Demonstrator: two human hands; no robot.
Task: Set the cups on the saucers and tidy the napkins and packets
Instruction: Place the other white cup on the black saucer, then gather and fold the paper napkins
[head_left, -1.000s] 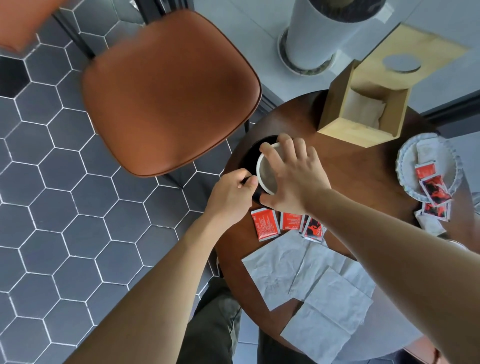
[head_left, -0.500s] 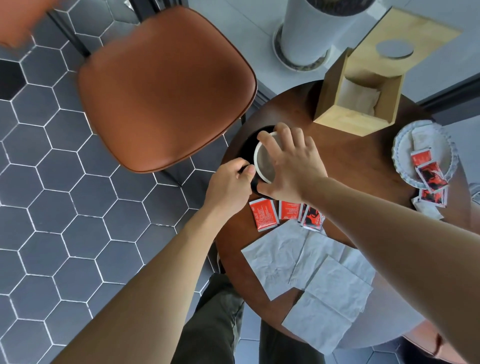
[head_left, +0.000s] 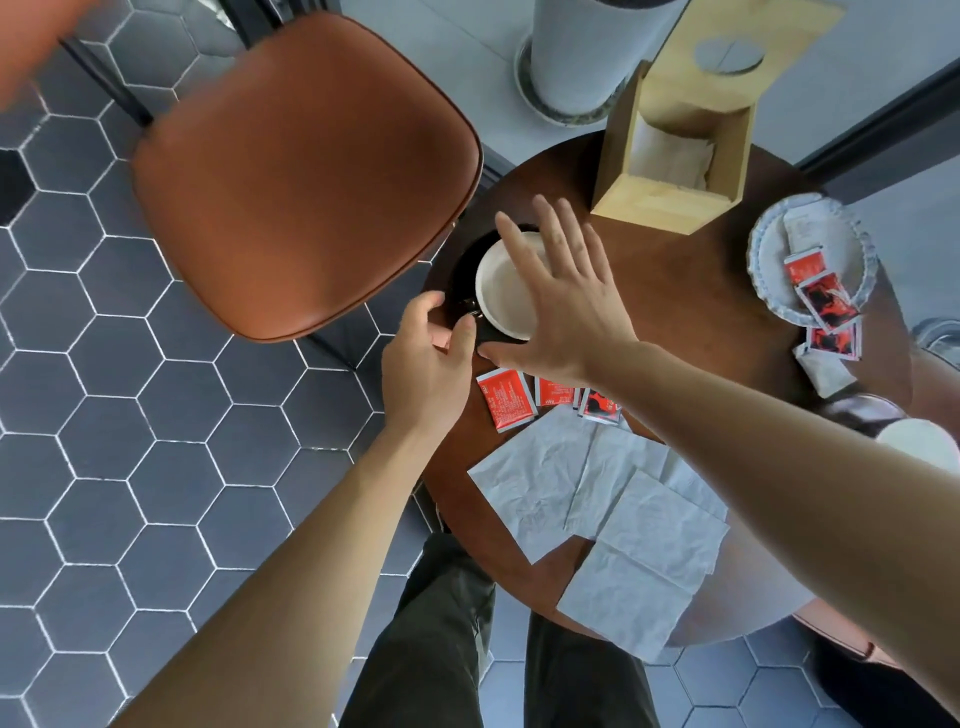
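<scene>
A cup (head_left: 501, 291), black outside and white inside, stands on a black saucer (head_left: 462, 270) at the left edge of the round wooden table (head_left: 665, 291). My left hand (head_left: 423, 366) pinches the cup's handle side with thumb and fingers. Just over the cup's right rim hovers my right hand (head_left: 569, 299), fingers spread and holding nothing. Red packets (head_left: 506, 397) lie in a loose row below the cup. Several grey napkins (head_left: 641, 564) are spread overlapping near the front edge.
A wooden napkin box (head_left: 675, 150) stands at the back. A white dish (head_left: 769, 291) holds more packets, with some beside it. Another cup (head_left: 917, 447) shows at the right edge. A brown chair (head_left: 306, 171) is close on the left.
My right hand has let go of the cup's rim and lifted with its fingers spread. My left hand stays at the cup's handle side.
</scene>
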